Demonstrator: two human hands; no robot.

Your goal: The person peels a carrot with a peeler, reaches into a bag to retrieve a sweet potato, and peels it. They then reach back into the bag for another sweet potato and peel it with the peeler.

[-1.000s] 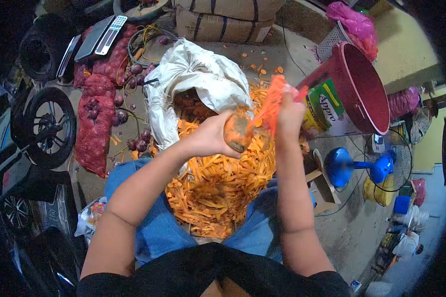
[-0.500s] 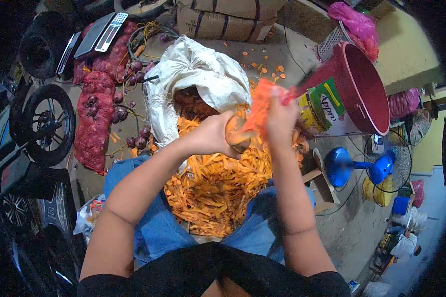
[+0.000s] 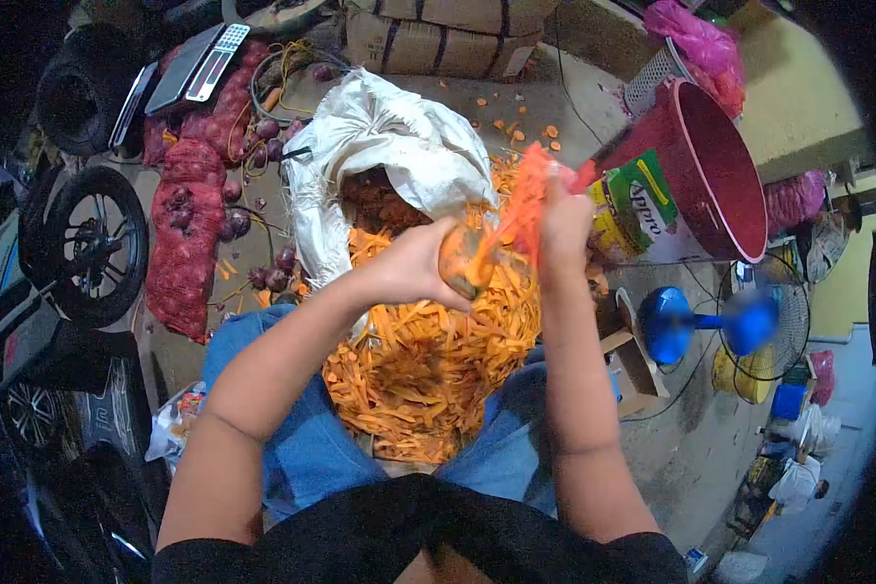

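My left hand [image 3: 420, 261] is closed around a carrot [image 3: 454, 261], whose thick end points toward me above the peelings. A strip of orange peel stretches from the carrot toward my right hand. My right hand [image 3: 566, 219] is wrapped around a red-orange peeler [image 3: 531, 200], blurred by motion, just right of the carrot. Below both hands, a deep heap of orange carrot peelings [image 3: 409, 360] lies between my knees. Behind the heap, a white woven sack [image 3: 414, 141] gapes open, with dirty carrots [image 3: 375, 202] in its shadowed mouth.
A tilted maroon bucket [image 3: 720, 165] stands right of my right hand. Red mesh bags of onions [image 3: 183, 263] and a scale [image 3: 190, 73] lie left. A motorbike wheel [image 3: 95, 234] is at far left, a blue fan [image 3: 667, 324] at right. Carrot slices [image 3: 552, 131] dot the floor.
My right hand and the peeler have shifted slightly right, away from the carrot. The carrot has turned a little in my left hand, and a peel strip now trails from it.
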